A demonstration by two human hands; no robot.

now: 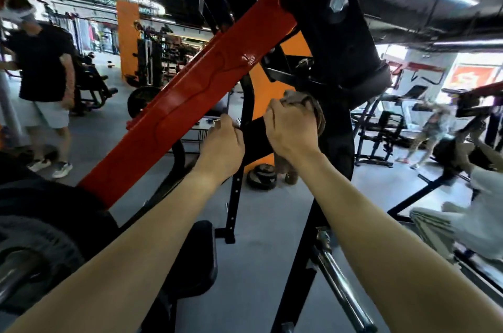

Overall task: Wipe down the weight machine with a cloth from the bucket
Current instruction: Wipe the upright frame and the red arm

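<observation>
Cloth is bunched in my right hand, pressed on the weight machine's black upright just past my knuckles, while my left hand grips a black bar w/ fingers curled; mid-wipe, next probably the orange arm left of both hands.

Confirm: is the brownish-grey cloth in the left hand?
No, the right hand grips the brownish-grey cloth against the black machine frame, while the left hand holds a black bar.
</observation>
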